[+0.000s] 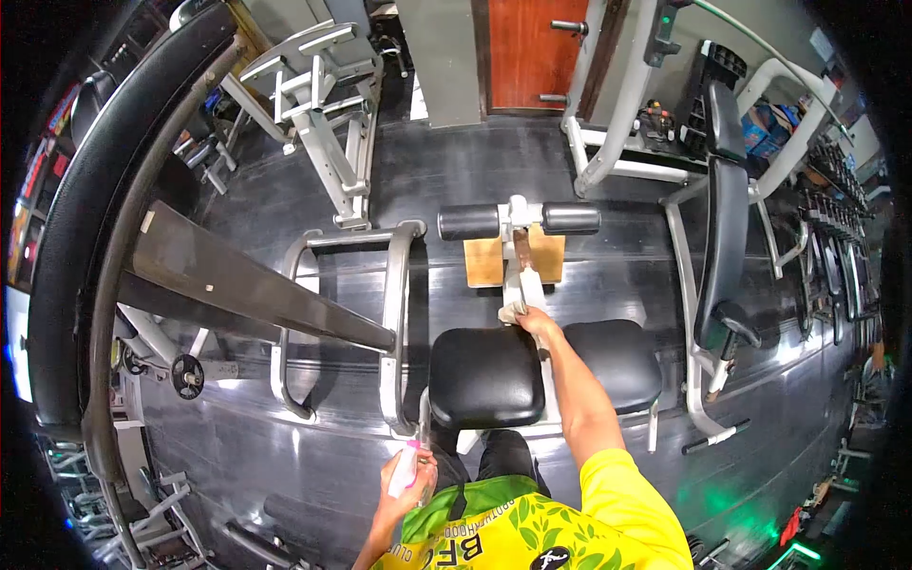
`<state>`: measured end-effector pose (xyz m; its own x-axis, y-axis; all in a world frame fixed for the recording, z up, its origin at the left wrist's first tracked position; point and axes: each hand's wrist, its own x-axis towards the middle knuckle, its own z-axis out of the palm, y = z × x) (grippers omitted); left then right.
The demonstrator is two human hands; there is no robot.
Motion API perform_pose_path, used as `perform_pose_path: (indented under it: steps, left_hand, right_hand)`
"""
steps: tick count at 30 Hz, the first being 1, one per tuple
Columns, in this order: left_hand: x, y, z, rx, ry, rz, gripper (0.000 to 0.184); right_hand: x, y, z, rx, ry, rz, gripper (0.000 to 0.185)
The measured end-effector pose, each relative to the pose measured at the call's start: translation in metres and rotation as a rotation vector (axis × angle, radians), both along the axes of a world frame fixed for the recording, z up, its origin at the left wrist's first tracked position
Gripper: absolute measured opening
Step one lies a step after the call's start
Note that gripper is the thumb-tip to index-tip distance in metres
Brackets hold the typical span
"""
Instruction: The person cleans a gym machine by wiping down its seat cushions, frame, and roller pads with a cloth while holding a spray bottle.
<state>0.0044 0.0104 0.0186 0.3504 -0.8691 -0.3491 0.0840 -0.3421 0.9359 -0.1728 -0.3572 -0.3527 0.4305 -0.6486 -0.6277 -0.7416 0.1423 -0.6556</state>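
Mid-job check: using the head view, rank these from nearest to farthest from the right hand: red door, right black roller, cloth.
From the right hand:
1. Cloth: at the fingers, in contact.
2. Right black roller: ahead, slightly to the right.
3. Red door: ahead, well beyond the roller.

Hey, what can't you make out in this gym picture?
All in the head view:
Bottle: partly covered by the left hand.
Cloth: partly covered by the right hand, whose grip is unclear.
Wooden panel: middle blocked by the white post.
Dumbbells, far right: too small to read any markings.
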Motion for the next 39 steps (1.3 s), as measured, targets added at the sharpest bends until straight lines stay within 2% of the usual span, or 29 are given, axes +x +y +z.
perform_pose_path:
  steps: [2, 3, 4, 5, 8, 12, 13, 16, 17, 18, 19, 20, 21, 22, 25, 26, 28, 30, 32, 34, 36, 37, 39]
  left_hand:
    - [0.007, 0.001, 0.001, 0.009, 0.010, 0.030, 0.018]
    - [0.012, 0.005, -0.002, 0.027, 0.005, 0.047, 0.018]
    - [0.015, 0.008, -0.003, 0.045, 0.002, 0.065, 0.018]
    - [0.019, 0.010, -0.003, 0.050, -0.002, 0.076, 0.018]
    - [0.028, 0.017, -0.005, 0.067, 0.011, 0.143, 0.018]
    - [0.036, 0.025, -0.010, 0.111, -0.041, 0.230, 0.019]
    - [0.037, 0.027, -0.010, 0.122, -0.049, 0.230, 0.019]
    - [0.036, 0.030, -0.006, 0.126, -0.016, 0.292, 0.019]
    - [0.035, 0.034, -0.007, 0.130, -0.020, 0.300, 0.019]
    - [0.034, 0.040, -0.010, 0.131, -0.003, 0.330, 0.019]
    - [0.034, 0.043, -0.011, 0.128, 0.015, 0.357, 0.019]
    - [0.033, 0.043, -0.011, 0.126, 0.013, 0.356, 0.019]
    - [0.032, 0.044, -0.010, 0.110, 0.031, 0.367, 0.019]
    - [0.031, 0.046, -0.008, 0.096, 0.050, 0.380, 0.019]
    - [0.031, 0.050, -0.013, 0.091, 0.024, 0.368, 0.019]
    - [0.031, 0.048, -0.013, 0.093, 0.027, 0.373, 0.019]
    - [0.030, 0.045, -0.011, 0.087, 0.026, 0.390, 0.019]
    - [0.029, 0.046, -0.009, 0.089, 0.025, 0.407, 0.020]
    - [0.027, 0.049, -0.007, 0.131, -0.013, 0.419, 0.021]
    - [0.024, 0.057, -0.011, 0.116, -0.015, 0.430, 0.021]
    - [0.020, 0.062, -0.014, 0.095, -0.013, 0.437, 0.021]
    - [0.018, 0.063, -0.015, 0.109, -0.023, 0.429, 0.021]
    - [0.014, 0.065, -0.019, 0.155, -0.072, 0.405, 0.019]
  right_hand:
    - [0.016, -0.004, 0.089, 0.156, 0.102, 0.128, 0.055]
    - [0.029, -0.004, 0.113, 0.159, 0.099, 0.140, 0.055]
    - [0.041, -0.003, 0.129, 0.133, 0.265, 0.258, 0.055]
    - [0.051, -0.004, 0.131, 0.102, 0.431, 0.374, 0.056]
    - [0.065, -0.007, 0.104, 0.178, 0.405, 0.396, 0.058]
    - [0.090, -0.008, 0.086, 0.229, 0.346, 0.588, 0.057]
    - [0.096, -0.010, 0.015, 0.234, 0.281, 0.683, 0.056]
    - [0.128, 0.008, 0.037, 0.215, 0.165, 0.706, 0.054]
    - [0.140, 0.021, 0.049, 0.452, 0.119, 0.482, 0.054]
    - [0.150, 0.028, 0.083, 0.457, 0.114, 0.485, 0.054]
    - [0.158, 0.029, 0.134, 0.365, 0.049, 0.578, 0.053]
    - [0.163, 0.028, 0.161, 0.270, -0.016, 0.668, 0.052]
    - [0.182, 0.033, 0.045, 0.322, 0.046, 0.690, 0.049]
    - [0.186, 0.034, 0.062, 0.319, 0.044, 0.694, 0.049]
    - [0.199, 0.047, 0.178, 0.118, 0.251, 0.889, 0.048]
    - [0.204, 0.049, 0.217, 0.207, 0.261, 0.993, 0.061]
    - [0.226, 0.084, 0.125, 0.033, 0.170, 1.224, 0.054]
    - [0.226, 0.129, 0.160, -0.191, 0.254, 1.410, 0.044]
    - [0.216, 0.165, 0.188, -0.397, 0.281, 1.427, 0.038]
    - [0.201, 0.180, 0.212, -0.453, 0.284, 1.425, 0.032]
    - [0.182, 0.195, 0.221, -0.564, 0.235, 1.342, 0.027]
    - [0.174, 0.200, 0.228, -0.539, 0.227, 1.357, 0.022]
    - [0.158, 0.214, 0.230, -0.743, 0.232, 1.388, 0.020]
